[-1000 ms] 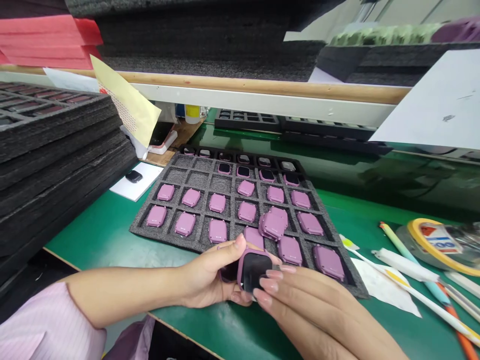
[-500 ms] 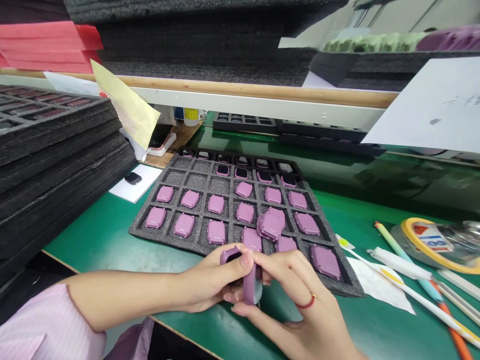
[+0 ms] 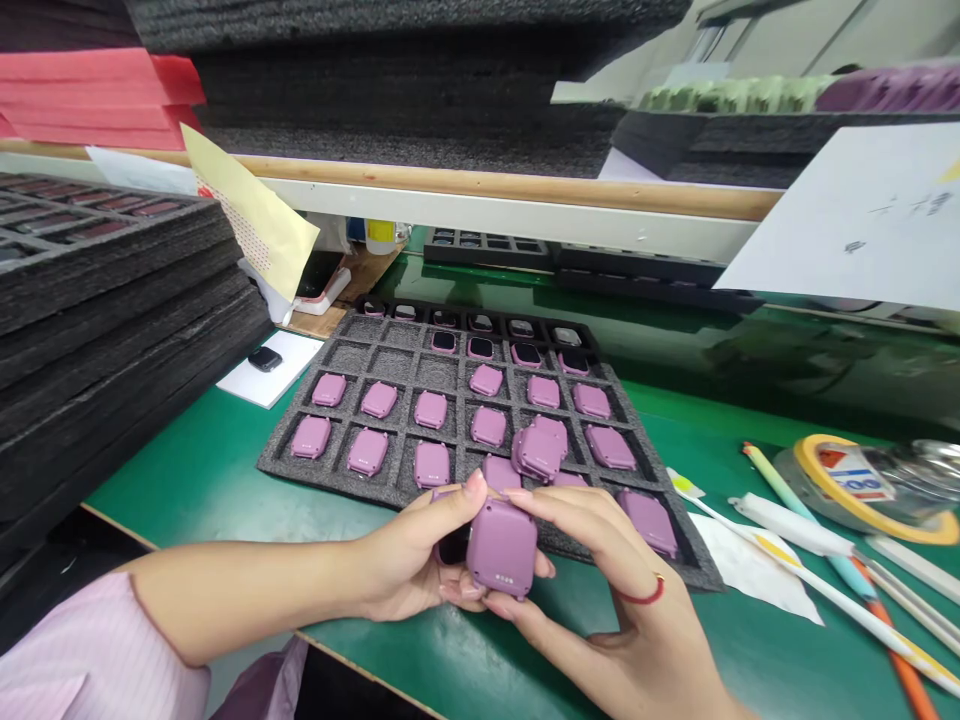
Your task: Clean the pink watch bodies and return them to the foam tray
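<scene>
My left hand (image 3: pixel 409 550) and my right hand (image 3: pixel 600 560) both grip a mauve smartwatch body (image 3: pixel 501 548), its back facing up with small dots near the lower edge. A dark-faced piece (image 3: pixel 454 546) shows behind it, against my left fingers; I cannot tell whether it is separate. Just beyond my fingers lies a grey foam tray (image 3: pixel 390 365) with rows of cells. Mauve watch bodies fill most cells, and the far rows show black screens. One watch body (image 3: pixel 538 450) sits stacked or tilted on another near my hands.
Tall stacks of dark foam trays (image 3: pixel 112 310) rise at the left, beside a small black watch (image 3: pixel 265 359) on white paper. Tape (image 3: pixel 840 480) and several pens and white tubes lie on the green bench mat (image 3: pixel 187 480) at the right. Black trays (image 3: pixel 480 250) stand behind.
The watch body, edge-on between my hands half a second ago, now lies turned with its mauve back up. My right hand has moved left and closed over it.
</scene>
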A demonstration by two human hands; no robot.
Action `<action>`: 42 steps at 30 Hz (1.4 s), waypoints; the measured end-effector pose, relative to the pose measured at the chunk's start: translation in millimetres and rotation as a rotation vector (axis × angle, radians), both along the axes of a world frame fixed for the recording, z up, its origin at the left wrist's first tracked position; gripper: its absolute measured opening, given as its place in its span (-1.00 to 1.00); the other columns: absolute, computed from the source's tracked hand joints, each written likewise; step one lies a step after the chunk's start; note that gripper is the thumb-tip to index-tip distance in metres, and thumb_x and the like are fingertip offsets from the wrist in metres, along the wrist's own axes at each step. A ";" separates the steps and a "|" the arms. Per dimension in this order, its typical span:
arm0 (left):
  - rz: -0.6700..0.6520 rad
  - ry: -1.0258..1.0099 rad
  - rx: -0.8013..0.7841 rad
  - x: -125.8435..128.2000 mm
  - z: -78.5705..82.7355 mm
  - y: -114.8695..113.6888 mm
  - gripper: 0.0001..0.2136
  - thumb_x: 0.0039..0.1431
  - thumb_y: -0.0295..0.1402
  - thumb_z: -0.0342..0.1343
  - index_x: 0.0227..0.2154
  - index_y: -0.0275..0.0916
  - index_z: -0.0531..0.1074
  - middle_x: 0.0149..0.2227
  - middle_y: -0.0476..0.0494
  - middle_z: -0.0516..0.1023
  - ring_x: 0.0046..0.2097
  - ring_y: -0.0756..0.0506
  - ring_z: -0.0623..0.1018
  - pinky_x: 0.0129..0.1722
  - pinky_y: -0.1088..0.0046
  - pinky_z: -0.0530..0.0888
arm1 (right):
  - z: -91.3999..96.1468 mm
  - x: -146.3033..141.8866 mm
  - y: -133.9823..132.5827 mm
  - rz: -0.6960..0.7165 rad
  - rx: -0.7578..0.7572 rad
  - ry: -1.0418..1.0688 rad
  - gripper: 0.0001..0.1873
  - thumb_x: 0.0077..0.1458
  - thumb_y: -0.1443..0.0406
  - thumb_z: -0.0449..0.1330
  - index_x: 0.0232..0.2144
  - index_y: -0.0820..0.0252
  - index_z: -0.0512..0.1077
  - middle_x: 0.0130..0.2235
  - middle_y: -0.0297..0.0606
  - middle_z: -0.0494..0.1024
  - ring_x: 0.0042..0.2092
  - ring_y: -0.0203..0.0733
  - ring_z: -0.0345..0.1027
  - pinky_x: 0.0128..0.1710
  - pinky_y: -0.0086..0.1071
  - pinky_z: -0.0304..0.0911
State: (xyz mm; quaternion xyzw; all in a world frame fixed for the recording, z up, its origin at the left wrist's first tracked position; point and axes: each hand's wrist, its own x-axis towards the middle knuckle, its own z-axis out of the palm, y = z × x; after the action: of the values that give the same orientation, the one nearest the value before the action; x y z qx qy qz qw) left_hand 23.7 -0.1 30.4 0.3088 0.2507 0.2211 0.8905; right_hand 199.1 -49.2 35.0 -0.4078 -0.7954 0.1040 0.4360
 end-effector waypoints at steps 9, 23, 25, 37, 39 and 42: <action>-0.124 0.018 0.069 0.3 -10.3 -4.1 -0.39 0.12 0.32 0.01 -0.34 -0.23 0.39 -0.53 -0.08 0.52 -0.61 0.02 0.39 -0.65 0.56 0.23 | -3.3 29.5 33.5 -0.438 0.045 -0.037 -0.69 0.16 0.16 0.28 -0.05 0.10 0.47 -0.15 -0.18 0.63 -0.16 -0.04 0.55 -0.17 -0.19 0.45; -0.149 0.103 0.101 -0.3 -10.3 -0.3 -0.34 0.28 0.20 -0.17 -0.35 -0.34 0.55 -0.44 -0.18 0.55 -0.60 0.06 0.21 -0.56 0.45 0.04 | -4.9 33.1 30.5 -0.248 0.050 0.024 -0.66 0.26 0.15 0.22 0.04 0.09 0.42 -0.01 -0.07 0.56 0.05 0.05 0.46 0.04 -0.03 0.39; -0.087 0.041 0.030 0.3 -11.3 -0.2 -0.43 0.25 0.16 -0.03 -0.27 -0.32 0.54 -0.43 -0.14 0.54 -0.57 0.06 0.24 -0.53 0.46 0.06 | 0.9 23.7 18.8 -0.059 0.063 0.012 -0.60 0.15 0.07 0.34 -0.03 0.08 0.43 -0.05 -0.09 0.56 0.04 0.06 0.47 0.02 -0.07 0.43; -0.026 -0.084 -0.080 2.3 -9.0 1.3 -0.51 0.14 0.13 0.21 -0.37 -0.29 0.43 -0.52 0.04 0.38 -0.61 0.12 0.19 -0.55 0.50 0.02 | 5.6 -5.4 3.7 -0.015 -0.003 0.091 -0.89 0.17 0.42 0.28 -0.34 0.09 0.51 -0.13 -0.16 0.62 -0.16 -0.12 0.56 -0.17 -0.26 0.53; -0.023 -0.098 -0.080 2.1 -9.4 1.3 -0.53 0.16 0.12 0.20 -0.37 -0.28 0.43 -0.53 0.03 0.39 -0.61 0.11 0.20 -0.54 0.50 0.03 | 5.5 -3.2 3.9 -0.060 -0.002 0.169 -0.88 0.17 0.41 0.29 -0.34 0.07 0.53 -0.22 -0.21 0.63 -0.16 -0.13 0.56 -0.11 -0.24 0.51; -0.043 -0.090 -0.075 1.2 -10.5 1.6 -0.50 0.16 0.13 0.18 -0.27 -0.30 0.50 -0.46 -0.06 0.52 -0.61 0.10 0.23 -0.53 0.48 0.05 | 4.6 2.0 5.8 -0.123 -0.105 0.458 -0.89 0.20 0.33 0.31 -0.41 0.07 0.52 -0.35 -0.28 0.58 -0.32 -0.23 0.52 -0.31 -0.38 0.50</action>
State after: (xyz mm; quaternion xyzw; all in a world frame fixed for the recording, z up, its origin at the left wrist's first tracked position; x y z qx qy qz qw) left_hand 25.0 1.5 19.9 0.2702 0.2119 0.2060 0.9163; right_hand 201.1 -43.4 39.6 -0.4433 -0.6432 0.2083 0.5886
